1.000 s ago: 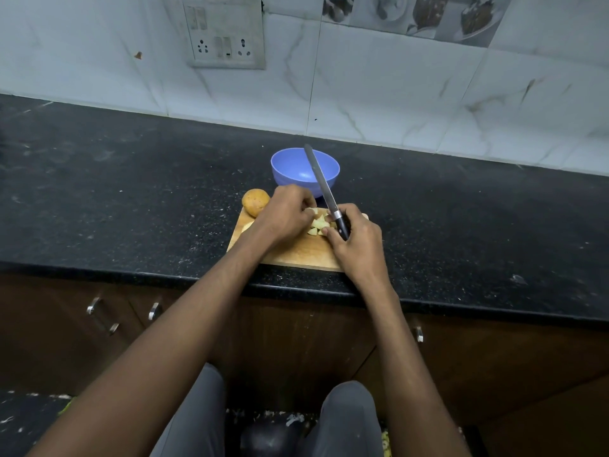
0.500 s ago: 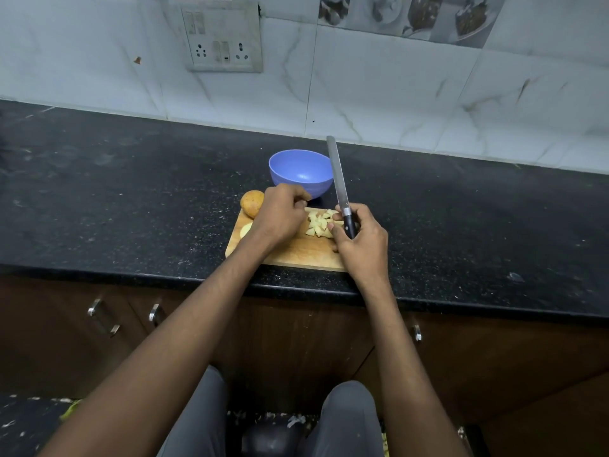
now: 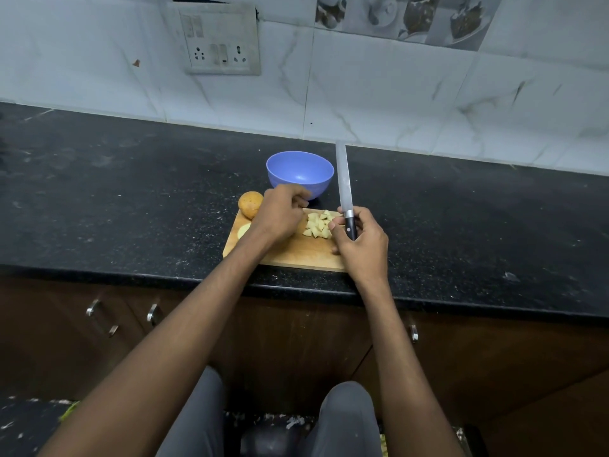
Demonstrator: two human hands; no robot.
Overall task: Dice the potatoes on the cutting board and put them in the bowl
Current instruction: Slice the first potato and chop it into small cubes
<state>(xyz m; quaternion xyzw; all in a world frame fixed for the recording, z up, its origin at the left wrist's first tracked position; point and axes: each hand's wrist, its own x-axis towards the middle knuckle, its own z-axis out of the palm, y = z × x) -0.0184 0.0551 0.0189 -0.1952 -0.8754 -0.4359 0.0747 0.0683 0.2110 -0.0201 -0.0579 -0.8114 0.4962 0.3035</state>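
A black speckled counter runs wall to wall in front of me, backed by pale marble tiles and one switch-and-socket plate up on the left. Below the near edge are dark wooden cabinet doors with four metal handles showing.

From the left, the counter is bare black stone until the one wooden cutting board, which sits at the near edge with its front side almost flush with the counter lip. At the board's far left corner rests one whole unpeeled potato, and just nearer lies one pale cut potato piece, partly hidden by my wrist. My left hand is over the board with the fingers curled under; whether they hold anything I cannot tell. Right of it, in the middle of the board, is one small heap of potato cubes, roughly a dozen, touching one another.

Beyond the board stands one blue bowl, just past its far edge; what I can see of its inside has nothing in it.

My right hand wraps the black handle of the one knife over the board's right end, blade pointing away from me, clear of the cubes, beside the bowl's right rim. Right of that, open counter stretches to the frame's edge.
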